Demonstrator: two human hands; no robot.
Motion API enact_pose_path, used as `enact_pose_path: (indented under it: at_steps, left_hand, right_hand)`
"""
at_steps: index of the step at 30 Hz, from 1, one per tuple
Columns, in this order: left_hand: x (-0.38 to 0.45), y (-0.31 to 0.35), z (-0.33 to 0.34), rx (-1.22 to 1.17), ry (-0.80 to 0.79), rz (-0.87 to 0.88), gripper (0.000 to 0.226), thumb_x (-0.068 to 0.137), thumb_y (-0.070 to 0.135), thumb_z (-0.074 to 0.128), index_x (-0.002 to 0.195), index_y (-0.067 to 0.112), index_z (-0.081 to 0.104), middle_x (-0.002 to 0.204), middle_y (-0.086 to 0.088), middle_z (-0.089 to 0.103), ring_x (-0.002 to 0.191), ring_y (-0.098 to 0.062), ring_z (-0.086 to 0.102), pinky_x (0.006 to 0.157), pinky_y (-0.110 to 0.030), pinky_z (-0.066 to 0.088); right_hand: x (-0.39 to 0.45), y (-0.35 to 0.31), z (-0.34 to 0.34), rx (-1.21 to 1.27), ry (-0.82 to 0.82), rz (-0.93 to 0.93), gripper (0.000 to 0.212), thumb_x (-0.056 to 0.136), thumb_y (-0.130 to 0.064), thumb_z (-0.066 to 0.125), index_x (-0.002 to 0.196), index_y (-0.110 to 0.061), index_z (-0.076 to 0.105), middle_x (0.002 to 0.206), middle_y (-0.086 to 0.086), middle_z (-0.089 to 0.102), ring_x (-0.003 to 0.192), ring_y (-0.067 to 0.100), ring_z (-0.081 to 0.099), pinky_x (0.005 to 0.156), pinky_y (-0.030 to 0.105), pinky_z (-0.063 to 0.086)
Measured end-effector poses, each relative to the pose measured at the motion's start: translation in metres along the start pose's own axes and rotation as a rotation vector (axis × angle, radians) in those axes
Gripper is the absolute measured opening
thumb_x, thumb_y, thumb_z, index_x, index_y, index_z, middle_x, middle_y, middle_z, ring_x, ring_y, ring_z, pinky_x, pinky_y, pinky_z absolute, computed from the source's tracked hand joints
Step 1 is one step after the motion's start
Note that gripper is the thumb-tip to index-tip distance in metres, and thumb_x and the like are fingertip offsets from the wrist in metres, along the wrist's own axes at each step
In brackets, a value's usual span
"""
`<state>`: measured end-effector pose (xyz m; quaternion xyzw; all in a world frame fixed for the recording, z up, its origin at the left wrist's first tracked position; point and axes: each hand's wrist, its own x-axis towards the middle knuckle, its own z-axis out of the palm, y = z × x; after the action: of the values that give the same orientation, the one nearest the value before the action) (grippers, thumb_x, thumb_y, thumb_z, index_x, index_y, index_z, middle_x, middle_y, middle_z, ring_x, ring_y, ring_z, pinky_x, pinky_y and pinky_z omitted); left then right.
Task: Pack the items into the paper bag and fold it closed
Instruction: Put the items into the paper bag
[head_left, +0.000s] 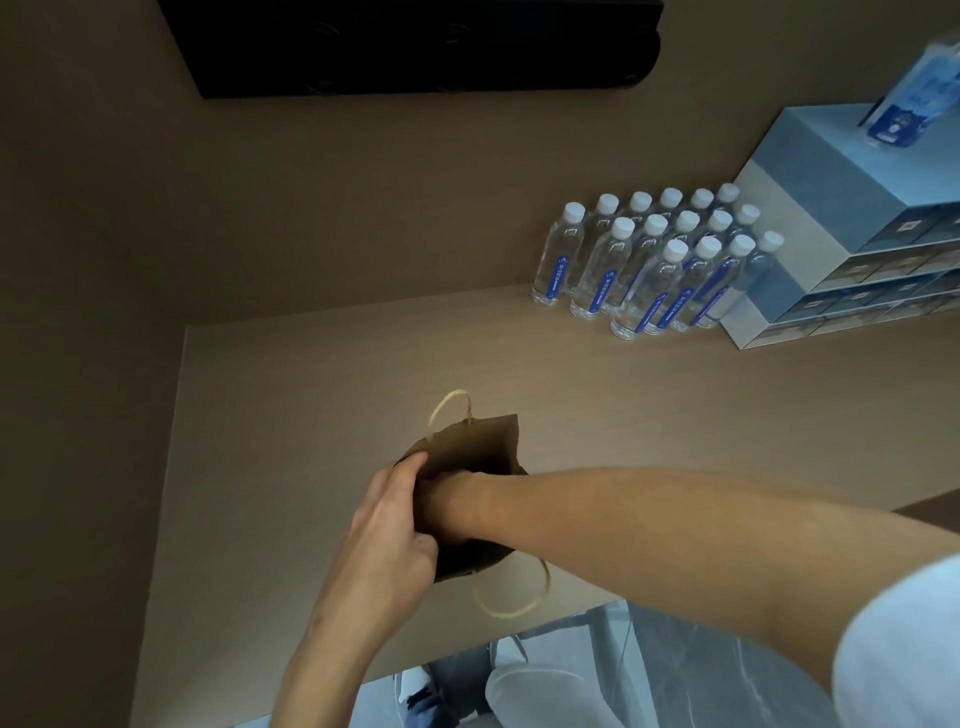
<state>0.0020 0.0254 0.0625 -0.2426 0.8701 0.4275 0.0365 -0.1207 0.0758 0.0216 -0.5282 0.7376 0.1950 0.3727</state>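
A brown paper bag (480, 447) with yellow cord handles stands open near the counter's front edge. My left hand (387, 525) grips the bag's near-left rim. My right hand (441, 493) is pushed down inside the bag's mouth; only the wrist and back of the hand show, and the fingers are hidden. Several clear water bottles (649, 260) with white caps stand grouped at the back right of the counter. Stacked blue-and-white boxes (831, 228) sit beside them, with one more bottle (914, 93) on top.
A brown counter (675, 405) is bounded by walls on the left and behind. A dark cabinet (415, 47) hangs above. Past the counter's front edge the tiled floor and a white round seat (545, 691) are visible.
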Motion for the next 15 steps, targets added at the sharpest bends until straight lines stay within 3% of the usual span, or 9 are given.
enact_pose_path:
  at_steps: [4, 8, 10, 13, 15]
  left_hand:
    - [0.000, -0.004, -0.003, 0.000, 0.007, 0.017, 0.077, 0.080, -0.003, 0.051, 0.145, 0.034, 0.032, 0.147, 0.007, 0.036, 0.108, -0.001, 0.033, 0.088, -0.019, 0.032]
    - [0.001, -0.008, -0.002, 0.007, 0.026, 0.037, 0.076, 0.078, -0.003, 0.050, 0.144, 0.031, 0.035, 0.146, 0.006, 0.039, 0.121, -0.010, 0.040, 0.091, -0.018, 0.029]
    - [0.001, -0.009, -0.001, -0.002, 0.035, 0.042, 0.074, 0.079, -0.001, 0.051, 0.144, 0.031, 0.035, 0.146, 0.005, 0.041, 0.123, -0.012, 0.042, 0.091, -0.019, 0.030]
    - [0.003, -0.011, -0.004, -0.052, 0.035, 0.054, 0.069, 0.081, 0.003, 0.052, 0.140, 0.036, 0.037, 0.140, 0.006, 0.045, 0.111, -0.012, 0.050, 0.083, -0.022, 0.038]
    - [0.005, -0.014, -0.007, -0.048, 0.040, 0.071, 0.065, 0.083, 0.006, 0.052, 0.139, 0.037, 0.038, 0.139, 0.007, 0.046, 0.104, -0.004, 0.048, 0.080, -0.021, 0.038]
  right_hand:
    - [-0.003, -0.004, -0.003, -0.153, 0.017, -0.041, 0.041, 0.093, -0.012, 0.051, 0.134, -0.012, 0.050, 0.134, 0.013, 0.054, 0.125, 0.031, 0.049, 0.105, 0.044, 0.036]
    - [-0.015, -0.002, -0.021, -0.223, -0.101, -0.005, 0.031, 0.093, -0.012, 0.054, 0.123, -0.012, 0.059, 0.126, 0.009, 0.061, 0.114, 0.027, 0.057, 0.081, 0.034, 0.041]
    - [-0.029, -0.003, -0.039, -0.242, -0.097, 0.007, 0.028, 0.093, -0.009, 0.053, 0.120, -0.009, 0.060, 0.119, 0.010, 0.064, 0.097, 0.024, 0.061, 0.071, 0.030, 0.041]
    - [-0.066, 0.000, -0.069, 0.030, -0.041, -0.013, 0.018, 0.092, -0.002, 0.050, 0.103, 0.000, 0.064, 0.093, 0.017, 0.069, 0.072, 0.030, 0.064, 0.058, 0.037, 0.053]
    - [-0.103, 0.012, -0.082, 0.370, 0.093, -0.064, 0.020, 0.091, -0.001, 0.046, 0.088, -0.005, 0.066, 0.080, 0.013, 0.070, 0.065, 0.027, 0.065, 0.051, 0.031, 0.052]
